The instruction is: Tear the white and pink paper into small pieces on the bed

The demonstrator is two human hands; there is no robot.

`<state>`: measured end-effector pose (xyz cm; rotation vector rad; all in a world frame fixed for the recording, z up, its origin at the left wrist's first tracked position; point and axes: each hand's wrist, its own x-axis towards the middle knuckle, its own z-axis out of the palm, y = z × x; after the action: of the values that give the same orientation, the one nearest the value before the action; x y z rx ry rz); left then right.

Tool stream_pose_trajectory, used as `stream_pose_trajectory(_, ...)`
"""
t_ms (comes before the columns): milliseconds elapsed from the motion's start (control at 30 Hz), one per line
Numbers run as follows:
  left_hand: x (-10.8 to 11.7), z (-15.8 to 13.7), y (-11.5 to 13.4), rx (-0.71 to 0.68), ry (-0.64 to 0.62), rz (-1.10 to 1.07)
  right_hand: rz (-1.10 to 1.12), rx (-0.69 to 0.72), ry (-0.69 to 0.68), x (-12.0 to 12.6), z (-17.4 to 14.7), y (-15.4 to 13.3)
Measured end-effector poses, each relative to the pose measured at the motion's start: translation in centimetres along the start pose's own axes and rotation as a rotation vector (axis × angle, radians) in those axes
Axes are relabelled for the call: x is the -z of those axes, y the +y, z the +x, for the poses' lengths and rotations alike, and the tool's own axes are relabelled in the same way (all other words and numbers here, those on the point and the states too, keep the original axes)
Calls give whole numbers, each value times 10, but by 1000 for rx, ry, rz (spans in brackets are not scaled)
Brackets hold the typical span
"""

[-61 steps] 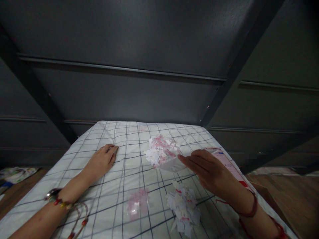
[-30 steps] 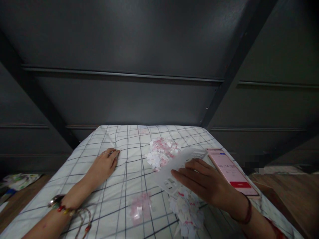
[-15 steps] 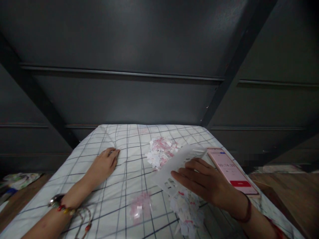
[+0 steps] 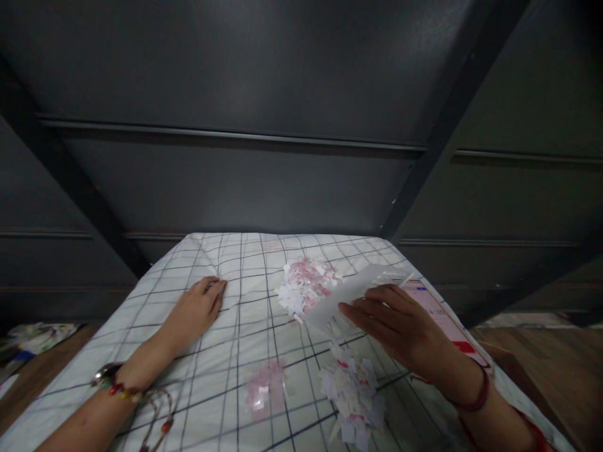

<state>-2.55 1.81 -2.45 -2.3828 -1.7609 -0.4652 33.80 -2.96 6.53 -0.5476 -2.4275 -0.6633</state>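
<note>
My left hand [image 4: 200, 307] lies on the checked cloth [image 4: 235, 339] at the left, fingers slightly bent and nothing in them. Between the fingers and thumb of my right hand [image 4: 400, 329] is a thin white sheet [image 4: 342, 301] with slot-like marks or cut-outs, held tilted above the cloth. Behind the sheet's left edge sits a heap of small white and pink paper pieces [image 4: 306, 285]. Closer to me, below the sheet, is a second pile of white paper pieces [image 4: 353, 402] with red marks. Part of the sheet is hidden by my right fingers.
A pink, shiny see-through piece [image 4: 264, 389] lies on the cloth between my arms. Partly behind my right hand, a phone [image 4: 436, 307] showing a timer rests near the right edge. A dark panelled wall [image 4: 282, 188] rises at the far edge.
My right hand has moved right and slightly up with the white sheet, uncovering more of the near paper pile and covering more of the phone. My left hand stays put.
</note>
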Motion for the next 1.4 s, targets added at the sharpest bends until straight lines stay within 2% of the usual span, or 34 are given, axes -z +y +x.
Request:
stream_pose_trajectory(233,1,0,1,4,7,0,-19,2,-22,-7,-2,1)
stream_pose_trajectory(533,1,0,1,-14,-27,43,-23,-22,-22,-3,-2,4)
stream_pose_trajectory(800,1,1,1,-2,-18,35,128,22,4,0,4,-7)
stream_pose_trajectory(1033,2,0,2,14,-9,-3,47,-45,38,-3,0,-4)
stream_pose_trajectory(1400,-1,1,1,1,23,-10,-4,12,11,-9,4,-7)
